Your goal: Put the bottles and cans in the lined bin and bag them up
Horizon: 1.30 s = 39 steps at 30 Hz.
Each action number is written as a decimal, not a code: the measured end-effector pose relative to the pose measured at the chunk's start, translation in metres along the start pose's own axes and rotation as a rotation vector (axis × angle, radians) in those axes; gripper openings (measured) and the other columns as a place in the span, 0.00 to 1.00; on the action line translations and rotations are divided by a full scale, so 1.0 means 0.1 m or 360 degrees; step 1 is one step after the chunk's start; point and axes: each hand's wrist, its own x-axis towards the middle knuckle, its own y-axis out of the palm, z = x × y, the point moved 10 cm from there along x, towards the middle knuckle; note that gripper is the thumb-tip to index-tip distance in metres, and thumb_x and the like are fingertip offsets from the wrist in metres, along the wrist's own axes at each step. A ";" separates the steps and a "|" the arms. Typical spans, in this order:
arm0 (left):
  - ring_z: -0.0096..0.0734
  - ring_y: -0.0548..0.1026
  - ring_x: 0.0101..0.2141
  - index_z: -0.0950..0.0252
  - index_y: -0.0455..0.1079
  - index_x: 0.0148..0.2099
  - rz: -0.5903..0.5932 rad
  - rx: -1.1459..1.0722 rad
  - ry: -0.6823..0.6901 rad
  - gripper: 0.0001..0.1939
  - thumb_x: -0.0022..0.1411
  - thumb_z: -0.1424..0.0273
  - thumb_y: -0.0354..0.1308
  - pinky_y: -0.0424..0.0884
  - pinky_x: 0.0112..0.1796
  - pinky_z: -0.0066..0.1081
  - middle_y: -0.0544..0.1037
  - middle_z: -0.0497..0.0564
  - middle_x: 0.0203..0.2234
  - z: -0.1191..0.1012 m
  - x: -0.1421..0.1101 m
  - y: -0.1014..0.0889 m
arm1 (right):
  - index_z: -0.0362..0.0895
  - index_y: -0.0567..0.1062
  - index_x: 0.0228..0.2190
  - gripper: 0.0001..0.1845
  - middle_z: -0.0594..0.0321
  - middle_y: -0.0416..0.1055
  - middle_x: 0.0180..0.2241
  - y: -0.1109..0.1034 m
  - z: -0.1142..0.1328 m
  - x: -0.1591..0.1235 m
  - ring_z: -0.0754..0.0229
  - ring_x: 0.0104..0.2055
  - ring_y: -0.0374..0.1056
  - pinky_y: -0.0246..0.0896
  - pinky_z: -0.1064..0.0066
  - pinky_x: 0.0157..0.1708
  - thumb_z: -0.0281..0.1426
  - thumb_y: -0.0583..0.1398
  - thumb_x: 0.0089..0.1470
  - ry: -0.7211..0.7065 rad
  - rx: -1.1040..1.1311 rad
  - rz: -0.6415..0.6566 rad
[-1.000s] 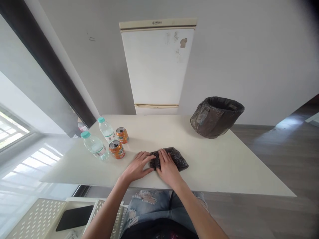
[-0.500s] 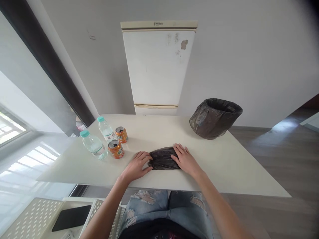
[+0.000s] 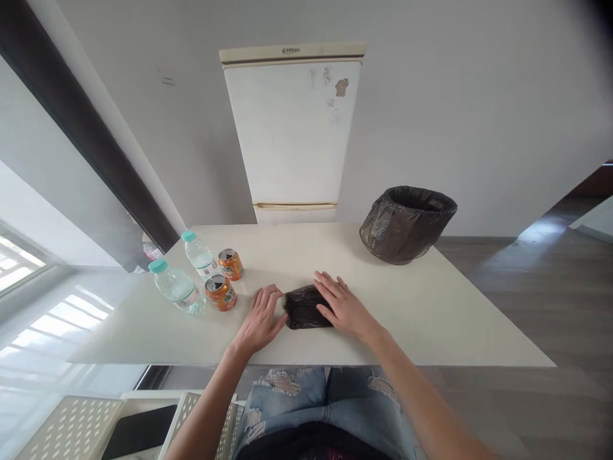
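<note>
Two hands, left hand (image 3: 261, 317) and right hand (image 3: 341, 305), flat, fingers spread, on one folded black bag (image 3: 302, 307), two bottles (image 3: 176, 286), two cans (image 3: 221, 292)

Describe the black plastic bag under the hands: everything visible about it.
The bag is thin, glossy black plastic, crinkled, folded into a small compact bundle lying flat on the white table near its front edge. The right hand lies flat on its right part, fingers spread, covering that end. The left hand rests on the table at its left end, fingertips at its edge. It lies apart from the cans and bottles to its left.
</note>
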 end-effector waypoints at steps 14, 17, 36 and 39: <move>0.58 0.52 0.74 0.76 0.43 0.77 0.0208 0.0296 0.0095 0.35 0.75 0.65 0.42 0.56 0.69 0.57 0.57 0.70 0.73 -0.68 0.51 1.05 | 0.41 0.58 0.72 0.31 0.53 0.49 0.75 0.29 -0.28 0.08 0.50 0.77 0.45 0.47 0.47 0.73 0.34 0.43 0.73 0.0322 -0.0065 0.0087; 0.59 0.54 0.73 0.76 0.47 0.77 0.0251 0.0346 0.0068 0.34 0.75 0.64 0.43 0.57 0.68 0.58 0.60 0.70 0.72 -0.52 0.49 1.16 | 0.42 0.58 0.72 0.32 0.53 0.48 0.75 0.40 -0.34 0.03 0.48 0.77 0.44 0.46 0.44 0.73 0.38 0.45 0.73 0.0312 -0.0090 0.0175; 0.53 0.54 0.73 0.71 0.50 0.77 0.0253 0.0356 0.0096 0.35 0.77 0.56 0.41 0.56 0.69 0.54 0.60 0.65 0.73 -0.50 0.44 1.09 | 0.42 0.58 0.72 0.34 0.53 0.49 0.75 0.51 -0.40 -0.03 0.49 0.77 0.47 0.42 0.44 0.74 0.43 0.43 0.74 0.0303 -0.0122 0.0125; 0.54 0.55 0.73 0.69 0.47 0.78 0.0224 0.0355 0.0098 0.35 0.77 0.57 0.40 0.57 0.69 0.56 0.59 0.64 0.73 -0.50 0.44 1.09 | 0.43 0.58 0.72 0.33 0.53 0.50 0.75 0.52 -0.40 -0.03 0.49 0.76 0.48 0.44 0.45 0.74 0.42 0.44 0.74 0.0295 -0.0124 0.0097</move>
